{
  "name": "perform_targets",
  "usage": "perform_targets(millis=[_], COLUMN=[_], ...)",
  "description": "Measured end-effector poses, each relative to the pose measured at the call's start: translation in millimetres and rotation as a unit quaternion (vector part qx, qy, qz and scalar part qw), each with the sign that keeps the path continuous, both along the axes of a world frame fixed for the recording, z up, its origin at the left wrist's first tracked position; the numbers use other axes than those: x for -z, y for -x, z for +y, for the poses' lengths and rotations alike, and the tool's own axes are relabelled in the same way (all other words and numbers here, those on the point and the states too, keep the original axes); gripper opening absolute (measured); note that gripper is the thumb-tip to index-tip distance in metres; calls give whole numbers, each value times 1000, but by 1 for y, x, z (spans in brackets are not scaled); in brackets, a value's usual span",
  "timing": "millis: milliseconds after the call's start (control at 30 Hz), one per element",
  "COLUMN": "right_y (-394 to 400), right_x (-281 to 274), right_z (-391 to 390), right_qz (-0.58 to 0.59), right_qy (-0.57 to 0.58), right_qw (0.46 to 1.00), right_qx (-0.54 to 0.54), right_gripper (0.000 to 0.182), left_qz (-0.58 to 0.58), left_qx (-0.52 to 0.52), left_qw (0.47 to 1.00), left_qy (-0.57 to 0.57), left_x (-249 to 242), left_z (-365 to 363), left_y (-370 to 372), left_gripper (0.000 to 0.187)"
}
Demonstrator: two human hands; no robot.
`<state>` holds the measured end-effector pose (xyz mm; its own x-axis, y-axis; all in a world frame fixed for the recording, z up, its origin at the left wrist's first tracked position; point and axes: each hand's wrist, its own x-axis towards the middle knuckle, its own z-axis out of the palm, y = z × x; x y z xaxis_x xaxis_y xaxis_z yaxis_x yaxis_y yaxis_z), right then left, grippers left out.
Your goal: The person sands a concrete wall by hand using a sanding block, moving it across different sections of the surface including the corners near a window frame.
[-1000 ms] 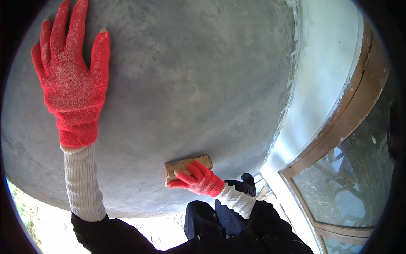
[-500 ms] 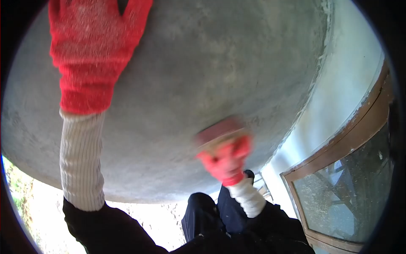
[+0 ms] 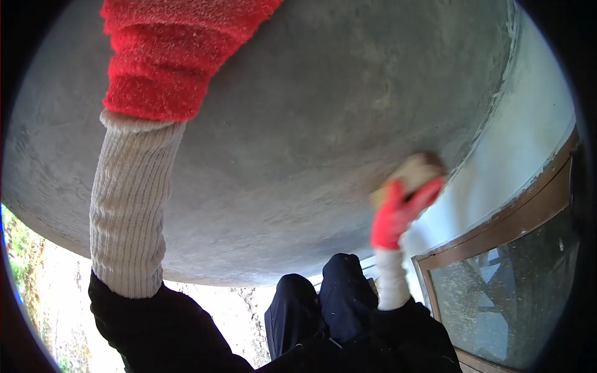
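Note:
My left hand, in a red glove with a white ribbed cuff, reaches up the grey concrete surface at the upper left. Its fingers lie beyond the top edge of the view. On the right, my right hand, also red-gloved, grips a tan sanding block, blurred by motion. The block is against or very near the concrete, close to its right edge; exact contact cannot be told. Fingers and thumb wrap around the block's near side.
A pale wall meets the concrete along a rough seam at the right. Below it is a brown-framed window with dusty glass. My knees, in dark trousers, show at the bottom centre. Bright ground with some greenery lies at the lower left.
My right hand has swept the block right and slightly up toward the seam, turning its reddish-brown face away. My left hand sits higher and further right in view, its fingers now cut off.

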<state>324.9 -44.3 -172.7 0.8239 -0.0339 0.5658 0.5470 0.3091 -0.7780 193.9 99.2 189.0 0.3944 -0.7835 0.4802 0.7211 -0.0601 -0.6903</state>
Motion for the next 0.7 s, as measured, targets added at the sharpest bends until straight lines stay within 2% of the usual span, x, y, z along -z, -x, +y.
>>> perform_targets(millis=[33, 67, 133, 167, 233, 267, 300, 333, 367, 400, 433, 500, 600, 633, 667, 700], right_y=[35, 69, 110, 109, 94, 80, 44, 14, -17, -40, -55, -73, 26, 57, 83, 99], right_x=[24, 46, 75, 82, 95, 99, 100, 86, 65, 49, 42, 35, 63, 93, 109, 117], right_z=[10, 10, 12, 14, 16, 9, 3, -7, -14, -17, -17, -22, -5, 1, -3, 2], right_qz=[-105, -241, -460, -459, -448, -392, -398, -264, -133, -1, -2, 161, -10, -185, -328, -474], right_qy=[33, 93, 172, 170, 136, 206, 191, 181, 167, 150, 152, 24, 91, 132, 178, 195], right_qw=[994, 966, 870, 871, 883, 889, 887, 947, 977, 988, 987, 987, 995, 973, 926, 856], right_qx=[2, 6, -46, -47, -47, 116, 135, 8, 24, 41, 44, -13, -50, -33, -66, -63], right_gripper=[87, 88, 83, 83, 78, 79, 81, 100, 98, 96, 96, 95, 95, 101, 99, 92], left_qz=[-6, -9, 9, 27, 25, 23, 23, 27, 22, 26, 23, 19, 19, 26, 29, 33], left_qx=[-35, -71, -40, -5, -9, -14, -19, -21, -25, -25, -26, -26, -39, -45, -47, -48], left_qw=[999, 996, 998, 999, 999, 999, 999, 999, 999, 999, 999, 998, 998, 997, 997, 997], left_qy=[27, 58, 48, 32, 22, 23, 26, 35, 33, 37, 41, 50, 47, 51, 59, 58], left_x=[0, 4, 3, 0, -2, -3, -4, -11, -8, -10, -11, -6, -5, -3, -4, -3], left_z=[-3, -6, -1, 2, 6, 6, 7, 11, 6, 9, 8, 6, 2, 1, 2, -2], left_y=[3, 6, 4, 4, 5, 6, 7, 4, 4, 3, 4, 7, 12, 12, 11, 12], left_gripper=[48, 48, 50, 51, 52, 52, 52, 53, 53, 54, 54, 54, 56, 56, 57, 57])
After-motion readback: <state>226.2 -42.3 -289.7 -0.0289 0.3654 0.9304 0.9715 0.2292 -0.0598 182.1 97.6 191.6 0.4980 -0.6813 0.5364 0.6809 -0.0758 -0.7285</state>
